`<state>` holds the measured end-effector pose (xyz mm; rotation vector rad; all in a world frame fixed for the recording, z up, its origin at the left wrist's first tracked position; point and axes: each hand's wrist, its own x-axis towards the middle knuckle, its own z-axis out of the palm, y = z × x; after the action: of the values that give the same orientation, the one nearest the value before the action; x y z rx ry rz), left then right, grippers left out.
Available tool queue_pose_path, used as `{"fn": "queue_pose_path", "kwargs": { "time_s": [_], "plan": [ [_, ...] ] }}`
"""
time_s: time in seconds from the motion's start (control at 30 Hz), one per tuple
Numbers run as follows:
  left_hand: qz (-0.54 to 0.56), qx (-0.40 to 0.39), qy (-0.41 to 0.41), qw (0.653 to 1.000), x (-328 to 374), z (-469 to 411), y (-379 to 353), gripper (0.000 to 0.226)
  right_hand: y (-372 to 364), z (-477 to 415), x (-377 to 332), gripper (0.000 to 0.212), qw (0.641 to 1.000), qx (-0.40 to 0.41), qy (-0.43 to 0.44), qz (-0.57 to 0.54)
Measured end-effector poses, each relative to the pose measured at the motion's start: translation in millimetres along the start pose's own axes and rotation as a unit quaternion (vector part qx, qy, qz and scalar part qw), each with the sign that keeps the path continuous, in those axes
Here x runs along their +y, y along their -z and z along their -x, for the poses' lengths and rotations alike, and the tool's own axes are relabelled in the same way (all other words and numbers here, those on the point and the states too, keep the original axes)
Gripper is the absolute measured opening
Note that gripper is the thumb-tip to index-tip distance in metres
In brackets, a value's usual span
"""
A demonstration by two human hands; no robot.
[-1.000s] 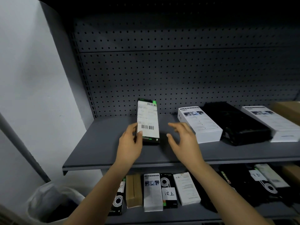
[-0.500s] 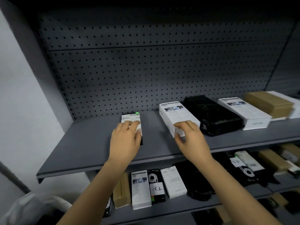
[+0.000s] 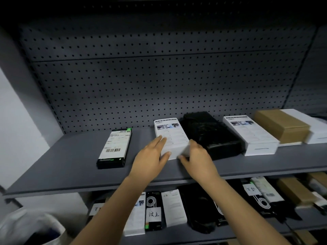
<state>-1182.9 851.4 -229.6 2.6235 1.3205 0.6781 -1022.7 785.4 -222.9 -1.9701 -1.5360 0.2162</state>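
Upper shelf (image 3: 70, 165), middle of the row: the white box (image 3: 169, 133) lies flat, long axis running back toward the pegboard (image 3: 159, 85), printed face up. Its right flank sits just beside, maybe touching, a black wrapped package (image 3: 212, 133). A black labelled box (image 3: 115, 147) lies apart to its left.

Both hands are on the near end. My left hand (image 3: 150, 160) wraps the near left corner, with the fingers along the top left edge and the thumb across the end face. My right hand (image 3: 200, 160) takes the near right corner, fingers tucked into the narrow gap by the black package, thumb low on the end face. I read both as grasping, though the grip looks light.

Handling judgement:
- Retail carton, thin card; likely light and fairly stiff.
- It looks smooth, so it should slide easily on the painted shelf.
- The corners will crush under a hard squeeze; the long side walls look the safer hold.
- The right side is the tight one, since fingers there may drag the black wrapping along.
- Best hold, I think: both long sides near the front, thumbs on the end face.
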Motion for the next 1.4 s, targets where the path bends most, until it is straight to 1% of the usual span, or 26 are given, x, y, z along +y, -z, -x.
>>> {"fn": "queue_pose_path", "kwargs": {
  "time_s": [0.07,0.13,0.2,0.3,0.37,0.47,0.53,0.57,0.63,0.7,0.77,0.83,0.93,1.03,1.07,1.13,1.2,1.3,1.33,1.4],
  "plan": [
    [0.014,0.011,0.014,1.000,2.7,1.9,-2.7,0.057,1.6,-4.2,0.2,0.036,1.000,0.004,-0.003,-0.017],
    [0.039,0.032,0.038,0.998,4.3,4.3,-4.8,0.054,2.7,-6.1,0.1,0.031,0.998,0.013,0.009,-0.057],
    [0.064,0.062,0.063,0.994,7.2,7.6,-7.0,0.052,5.4,-7.6,0.6,0.032,0.995,0.028,0.042,-0.091],
    [0.104,0.112,0.075,0.985,14.6,12.9,-10.6,0.047,9.9,-11.5,5.0,0.040,0.982,0.055,0.111,-0.140],
    [0.119,0.122,0.086,0.982,19.4,15.3,-12.6,0.044,12.1,-16.3,9.0,0.043,0.974,0.071,0.151,-0.154],
    [0.113,0.124,0.097,0.981,18.2,15.1,-12.6,0.044,12.5,-20.8,8.6,0.036,0.963,0.091,0.195,-0.165],
    [0.118,0.127,0.076,0.982,15.1,14.0,-7.7,0.054,11.6,-22.1,3.8,0.031,0.955,0.097,0.217,-0.179],
    [0.124,0.126,0.047,0.983,14.3,12.3,-3.3,0.058,11.0,-22.3,1.3,0.029,0.951,0.098,0.227,-0.185],
    [0.124,0.110,-0.023,0.986,12.9,6.9,7.8,0.056,7.7,-21.4,-3.0,0.026,0.945,0.094,0.238,-0.202],
    [0.094,0.090,-0.047,0.990,7.9,1.9,16.4,0.049,2.6,-18.3,-5.4,0.026,0.944,0.086,0.232,-0.217],
    [0.063,0.093,-0.036,0.993,0.0,-1.1,20.5,0.045,-0.2,-13.7,-6.6,0.030,0.953,0.068,0.205,-0.213],
    [0.050,0.106,-0.026,0.993,-4.9,0.6,24.0,0.046,-2.8,-10.7,-7.9,0.038,0.966,0.030,0.165,-0.195],
    [0.080,0.137,-0.005,0.987,-12.7,6.5,30.3,0.048,-9.9,-9.4,-12.4,0.053,0.981,-0.045,0.114,-0.151],
    [0.139,0.155,0.048,0.977,-24.6,13.9,37.1,0.045,-20.7,-5.8,-24.0,0.058,0.986,-0.080,0.091,-0.117],
    [0.161,0.150,0.067,0.973,-29.6,16.1,37.4,0.046,-24.1,-3.8,-29.3,0.058,0.986,-0.078,0.084,-0.118],
    [0.226,0.133,0.095,0.960,-39.4,18.9,33.4,0.045,-28.1,0.4,-39.7,0.054,0.986,-0.047,0.070,-0.141],
    [0.288,0.108,0.114,0.945,-46.0,19.4,25.6,0.036,-29.7,3.6,-46.0,0.046,0.985,-0.001,0.046,-0.165],
    [0.322,0.044,0.123,0.938,-48.8,18.9,13.2,0.024,-31.2,8.3,-46.6,0.034,0.983,0.048,0.020,-0.175],
    [0.335,0.024,0.124,0.934,-48.1,19.3,10.6,0.023,-31.5,9.9,-45.5,0.033,0.982,0.058,0.010,-0.178],
    [0.351,0.008,0.121,0.929,-49.0,19.8,6.4,0.026,-31.0,11.7,-45.0,0.039,0.980,0.066,-0.019,-0.187]
  ]
}}
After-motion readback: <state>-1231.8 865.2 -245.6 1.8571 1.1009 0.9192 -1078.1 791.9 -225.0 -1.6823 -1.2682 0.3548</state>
